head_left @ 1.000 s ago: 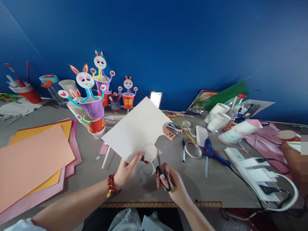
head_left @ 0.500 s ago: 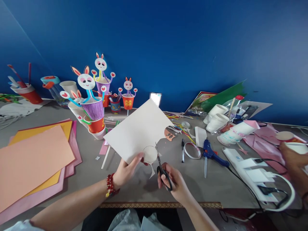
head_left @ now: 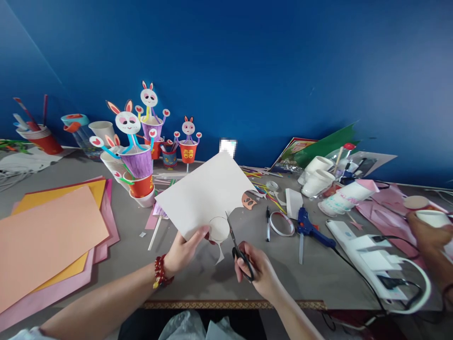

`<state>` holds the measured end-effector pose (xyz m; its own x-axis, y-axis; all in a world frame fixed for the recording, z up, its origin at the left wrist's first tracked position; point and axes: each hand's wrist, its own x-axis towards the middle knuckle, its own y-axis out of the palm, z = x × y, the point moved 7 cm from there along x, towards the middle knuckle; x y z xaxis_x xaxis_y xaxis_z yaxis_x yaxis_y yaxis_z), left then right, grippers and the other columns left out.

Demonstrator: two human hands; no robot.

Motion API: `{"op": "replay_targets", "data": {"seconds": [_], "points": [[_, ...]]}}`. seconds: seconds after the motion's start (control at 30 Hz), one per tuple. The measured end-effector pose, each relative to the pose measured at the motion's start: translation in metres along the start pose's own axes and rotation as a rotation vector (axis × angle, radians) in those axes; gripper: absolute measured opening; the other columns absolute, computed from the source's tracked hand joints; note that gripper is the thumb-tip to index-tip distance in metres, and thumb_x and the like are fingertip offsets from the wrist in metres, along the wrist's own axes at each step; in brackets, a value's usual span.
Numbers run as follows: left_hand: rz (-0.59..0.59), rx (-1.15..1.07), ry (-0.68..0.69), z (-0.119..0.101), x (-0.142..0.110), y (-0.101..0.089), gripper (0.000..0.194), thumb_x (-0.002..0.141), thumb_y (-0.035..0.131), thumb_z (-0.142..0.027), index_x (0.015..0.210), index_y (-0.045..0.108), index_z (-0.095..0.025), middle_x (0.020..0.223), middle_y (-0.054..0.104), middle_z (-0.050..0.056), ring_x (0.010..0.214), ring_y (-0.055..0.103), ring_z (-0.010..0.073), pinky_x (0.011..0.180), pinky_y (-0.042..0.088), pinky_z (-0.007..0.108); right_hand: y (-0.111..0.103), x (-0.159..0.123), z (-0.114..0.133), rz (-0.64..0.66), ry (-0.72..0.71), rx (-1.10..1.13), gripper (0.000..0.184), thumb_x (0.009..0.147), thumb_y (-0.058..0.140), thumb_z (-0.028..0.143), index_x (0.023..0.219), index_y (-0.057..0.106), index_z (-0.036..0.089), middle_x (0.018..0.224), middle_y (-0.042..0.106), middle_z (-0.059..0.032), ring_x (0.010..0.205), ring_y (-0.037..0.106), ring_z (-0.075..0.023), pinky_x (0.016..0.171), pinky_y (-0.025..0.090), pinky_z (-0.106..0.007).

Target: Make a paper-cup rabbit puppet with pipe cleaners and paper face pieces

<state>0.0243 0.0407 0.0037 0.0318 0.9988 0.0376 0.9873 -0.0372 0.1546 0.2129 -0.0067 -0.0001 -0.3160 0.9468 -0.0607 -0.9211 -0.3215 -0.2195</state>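
White sheet (head_left: 212,193) has turned slightly since the earlier frame, its top corner now lower and further to the right; the scissors (head_left: 236,249) have changed angle a little beside it. Part of this apparent shift may come from the camera.

Step in hand, as judged: cutting around the drawn circle (head_left: 219,230) at the sheet's lower edge. Curved bites are missing from the sheet's right side, and a thin offcut (head_left: 220,255) hangs just below the circle. A further cut would call for the blades to keep to the pencilled line while the sheet is turned against them.

Left hand (head_left: 181,254): grasping the sheet, thumb on top at the circle's left side, fingers partly hidden beneath. Right hand (head_left: 256,268): closed round the scissor handles, blades pointing up and away from the body along the circle's right side. Whether the blades touch the paper cannot be confirmed. The circle therefore lies between the left thumb and the blades, with the main body of the sheet beyond the fingers.

Nearby, right of the scissors: a pen (head_left: 268,224), a tape ring (head_left: 284,234) and a blue glue gun (head_left: 312,229), all resting on the table (head_left: 212,285).
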Motion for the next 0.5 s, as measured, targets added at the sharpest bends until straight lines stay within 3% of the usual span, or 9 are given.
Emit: {"op": "replay_targets", "data": {"seconds": [0.27,0.5], "points": [[0.107,0.0,-0.062,0.002,-0.002,0.007,0.031,0.076,0.069,-0.045,0.074,0.069,-0.014,0.068,0.072,0.007,0.063,0.067,0.0193,0.062,0.056,0.028,-0.006,0.0,0.009,0.101,0.062,0.087,0.057,0.076,0.059,0.076,0.073,0.044,0.021,0.054,0.058,-0.0006,0.047,0.051,-0.0127,0.048,0.034,-0.025],[0.098,0.039,-0.1,0.01,0.0,0.003,0.031,0.074,0.07,-0.044,0.077,0.068,-0.013,0.071,0.07,0.007,0.064,0.064,0.0178,0.061,0.054,0.027,-0.009,-0.003,0.005,0.159,0.075,0.096,0.056,0.078,0.059,0.074,0.078,0.045,0.02,0.054,0.061,-0.0018,0.048,0.048,-0.0116,0.049,0.032,-0.025]]}}
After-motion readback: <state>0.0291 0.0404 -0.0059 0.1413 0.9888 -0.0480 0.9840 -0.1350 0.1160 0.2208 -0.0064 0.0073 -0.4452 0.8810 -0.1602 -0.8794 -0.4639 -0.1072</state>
